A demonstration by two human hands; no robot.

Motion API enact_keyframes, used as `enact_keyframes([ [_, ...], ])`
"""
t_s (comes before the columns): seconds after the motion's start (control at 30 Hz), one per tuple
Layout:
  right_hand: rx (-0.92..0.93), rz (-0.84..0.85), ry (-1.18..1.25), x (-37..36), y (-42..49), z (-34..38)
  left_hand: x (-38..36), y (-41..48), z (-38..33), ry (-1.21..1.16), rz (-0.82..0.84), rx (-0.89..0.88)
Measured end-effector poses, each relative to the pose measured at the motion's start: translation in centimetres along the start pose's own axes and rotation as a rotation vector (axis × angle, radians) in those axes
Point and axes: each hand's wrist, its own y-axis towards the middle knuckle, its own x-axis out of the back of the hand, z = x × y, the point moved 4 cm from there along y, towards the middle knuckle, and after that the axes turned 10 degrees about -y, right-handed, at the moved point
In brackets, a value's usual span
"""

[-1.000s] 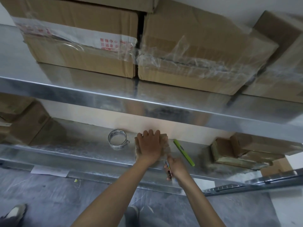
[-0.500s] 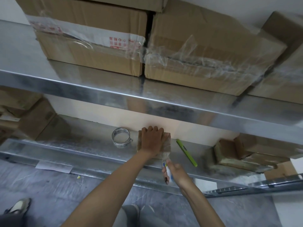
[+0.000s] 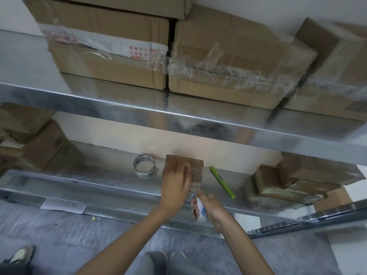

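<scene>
I found the small cardboard box [image 3: 197, 165] lying on the lower metal shelf [image 3: 95, 175], close to the back wall, between 1 tape roll [image 3: 144, 166] and 1 green pen [image 3: 222, 182]. My left hand [image 3: 175, 183] rested flat on its top with the fingers straight. My right hand [image 3: 211, 208] gripped a white-and-blue cutter [image 3: 200, 207] at the box's taped near edge.

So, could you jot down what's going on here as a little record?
Place: metal shelf
Left hand: rests flat on small cardboard box
Right hand: grips white and blue tool by the box's near edge
Beside the box: tape roll to its left, green pen to its right
Shelf above: large taped cartons
</scene>
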Motion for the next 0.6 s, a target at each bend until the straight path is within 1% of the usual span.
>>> enact_keyframes([
  [0.07, -0.006, -0.009, 0.008, 0.1, 0.0, -0.1, 0.2, -4.0, 0.1, -0.184, 0.097, 0.199],
  [0.13, -0.021, -0.017, 0.002, 0.1, 0.2, -0.2, -1.0, -7.2, 0.9, -0.3, 0.213, 0.44],
  [0.2, -0.039, -0.005, 0.009, -0.1, 0.3, -0.3, -2.2, -8.0, 1.5, -0.438, 0.272, 0.664],
  [0.27, -0.059, 0.032, 0.089, -0.2, 0.5, -0.5, -3.1, -7.4, 1.0, -0.635, 0.358, 0.827],
  [0.3, -0.061, 0.056, 0.136, -0.2, 0.6, -0.5, -3.4, -7.0, 0.7, -0.703, 0.38, 0.871],
  [0.33, -0.056, 0.086, 0.17, -0.2, 0.6, -0.5, -3.5, -6.6, 0.4, -0.713, 0.394, 0.884],
  [0.43, -0.035, 0.174, 0.237, 0.1, 0.9, -0.5, -3.7, -6.2, 0.7, -0.733, 0.415, 0.876],
  [0.53, -0.058, 0.198, 0.272, 0.3, 1.4, -0.8, -3.8, -6.0, 1.0, -0.799, 0.406, 0.909],
  [0.57, -0.07, 0.196, 0.263, 0.4, 1.6, -0.9, -3.9, -6.0, 1.2, -0.82, 0.392, 0.907],
  [0.6, -0.076, 0.18, 0.204, 0.6, 1.6, -0.8, -3.9, -6.0, 1.3, -0.83, 0.378, 0.901],
])
